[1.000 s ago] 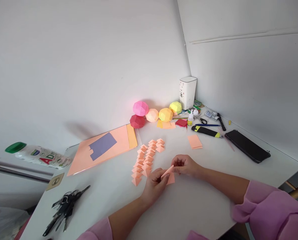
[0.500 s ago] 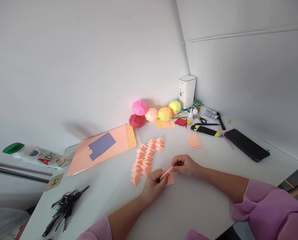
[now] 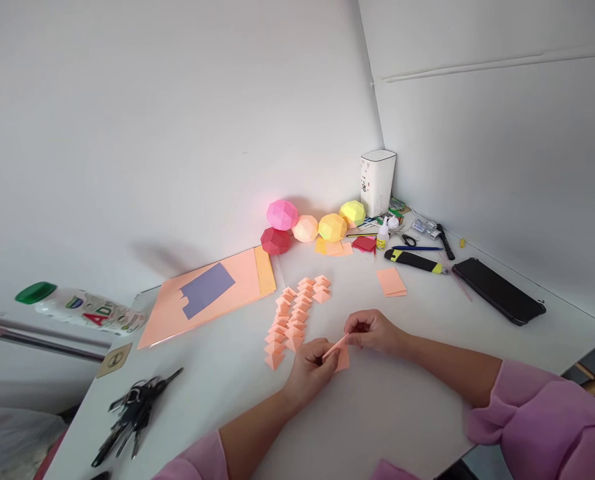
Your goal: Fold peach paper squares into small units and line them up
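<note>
Between my two hands is a small peach piece of paper (image 3: 344,361), partly folded over with its fold standing up. My left hand (image 3: 311,370) pinches its left side between thumb and fingers. At the upper right end of the fold, my right hand (image 3: 373,331) grips the edge with thumb and forefinger. Just left of my left hand stand several folded peach paper pieces (image 3: 294,343), pointed like small pyramids and set in rows. Beyond my right hand lie flat peach paper rectangles (image 3: 392,282). My fingers hide part of the held paper.
Faceted paper balls (image 3: 282,215) line the wall beside a white box (image 3: 378,183). A glue bottle (image 3: 382,235), a cutter knife (image 3: 416,261) and a black phone (image 3: 498,291) lie right. Peach sheets (image 3: 247,287), keys (image 3: 136,413) and a green-capped bottle (image 3: 84,308) are left.
The whole view has shifted slightly, so things on the table appear a little further right. Both hands keep their hold on the peach paper, with almost no visible movement.
</note>
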`<state>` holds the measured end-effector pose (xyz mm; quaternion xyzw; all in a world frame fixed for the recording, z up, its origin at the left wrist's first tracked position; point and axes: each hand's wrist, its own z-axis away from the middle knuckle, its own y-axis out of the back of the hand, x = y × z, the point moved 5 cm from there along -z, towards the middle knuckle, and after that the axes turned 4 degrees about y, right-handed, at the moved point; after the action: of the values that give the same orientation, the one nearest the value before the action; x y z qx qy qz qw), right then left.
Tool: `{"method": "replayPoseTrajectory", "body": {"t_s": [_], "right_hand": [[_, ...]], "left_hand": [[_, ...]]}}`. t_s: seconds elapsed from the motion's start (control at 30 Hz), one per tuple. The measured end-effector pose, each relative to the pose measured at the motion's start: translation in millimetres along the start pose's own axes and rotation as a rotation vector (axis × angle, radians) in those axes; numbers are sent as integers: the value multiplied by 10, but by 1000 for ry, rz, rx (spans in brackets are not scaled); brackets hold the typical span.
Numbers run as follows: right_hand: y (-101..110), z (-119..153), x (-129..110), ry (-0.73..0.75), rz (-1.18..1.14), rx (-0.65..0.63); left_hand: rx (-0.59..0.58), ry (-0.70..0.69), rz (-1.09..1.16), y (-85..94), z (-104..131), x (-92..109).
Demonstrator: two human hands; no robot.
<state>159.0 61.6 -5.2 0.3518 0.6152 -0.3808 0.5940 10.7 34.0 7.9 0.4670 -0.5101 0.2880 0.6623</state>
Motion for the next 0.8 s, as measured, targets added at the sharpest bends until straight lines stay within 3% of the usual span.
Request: {"method": "replayPoseTrajectory", "body": {"t_s": [0.8], "right_hand": [[-6, 9, -56, -19, -63, -37]], "left_hand": [[22, 97, 110, 22, 5, -40]]}}
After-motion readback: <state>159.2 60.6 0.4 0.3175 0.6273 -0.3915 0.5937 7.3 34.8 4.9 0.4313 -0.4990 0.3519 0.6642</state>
